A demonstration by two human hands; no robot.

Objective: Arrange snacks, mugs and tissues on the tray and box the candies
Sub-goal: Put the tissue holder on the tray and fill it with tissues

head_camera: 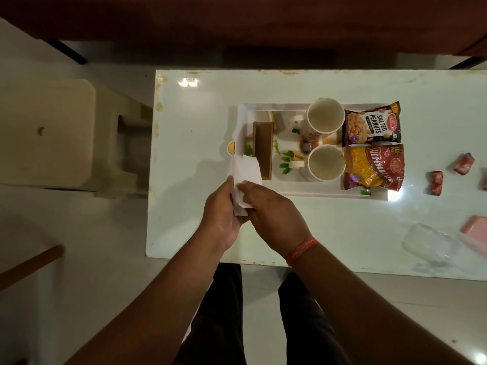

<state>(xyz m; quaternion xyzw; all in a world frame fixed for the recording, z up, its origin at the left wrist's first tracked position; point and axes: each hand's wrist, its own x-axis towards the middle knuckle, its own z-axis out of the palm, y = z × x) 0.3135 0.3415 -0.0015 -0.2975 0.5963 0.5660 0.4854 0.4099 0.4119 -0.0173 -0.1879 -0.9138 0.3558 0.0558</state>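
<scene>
Tissues were the thing in hand at this point: we had a white folded paper tissue (246,180) pinched between both hands just off the near-left corner of the white rectangular serving tray (303,194), over the glossy white table (197,114). Our left hand (224,206) was curled around the tissue's lower end from the left, and our right hand (274,214) had its fingers closed on it from the right, so both were gripping the same sheet. The tissue's upper end reached up to the brown wooden napkin holder (262,150) standing at the tray's left end, though we couldn't tell if it was actually touching it.

Progress-wise, we'd say most of the tray part looked done. Two cream ceramic mugs (326,115) sat upright in the middle of the tray, one behind the other, both looking empty. Right of them lay the dark salted peanuts packet (371,125) and, nearer to us, the red and yellow aloo bhujia packet (373,167), side by side and touching.

What was left, as far as we could judge: getting this tissue into the holder, then the candies. A few red-wrapped candies (436,182) were loose on the table, well to the right of the tray. The clear plastic box (429,245) near the front right edge looked empty, with a pink lid-like piece (474,229) just beside it. So the boxing step hadn't started yet.
</scene>
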